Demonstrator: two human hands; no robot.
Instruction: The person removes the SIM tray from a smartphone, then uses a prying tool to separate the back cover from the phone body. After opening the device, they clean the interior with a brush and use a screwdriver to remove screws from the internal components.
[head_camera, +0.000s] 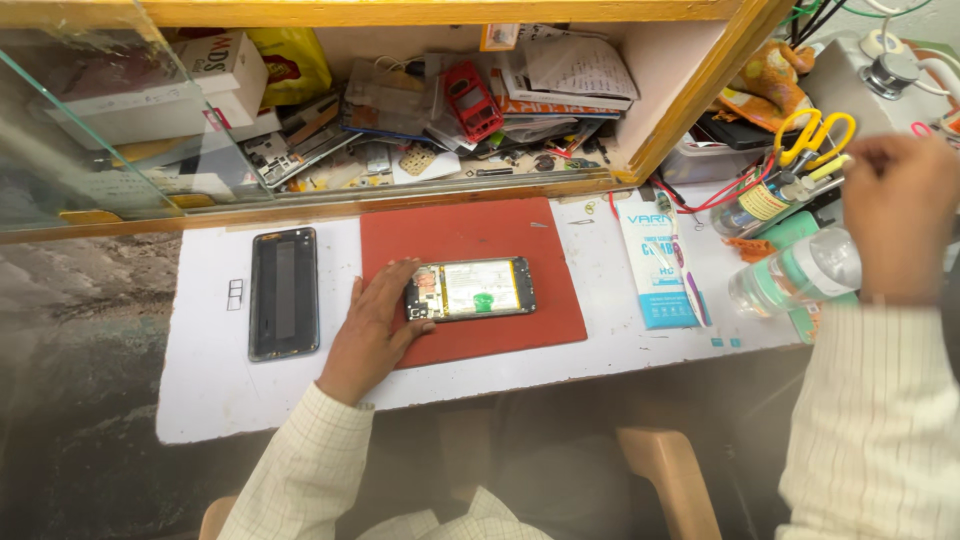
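The left hand (372, 325) lies flat with fingers spread, steadying the opened phone (470, 289) on the red mat (470, 235) mid-worktop (215, 390). The right hand (900, 215) hovers loosely curled by the yellow scissors (815, 132); a bottle (795, 275) lies beneath it. A black back cover (284, 293) rests left.

Mat (480, 235): red, plain. Worktop (215, 390): white. Opened phone (470, 290): black rim, pale yellow-white inside w/ green spot. Back cover (284, 293): black, glossy. Sleeves (880, 420): cream w/ fine check. Packet (652, 265): white & light blue. Scissors (815, 130): yellow handles. Bottle (795, 275): clear, green label. Shelf frame (690, 95): yellow wood. Small case (472, 100) on shelf: red.
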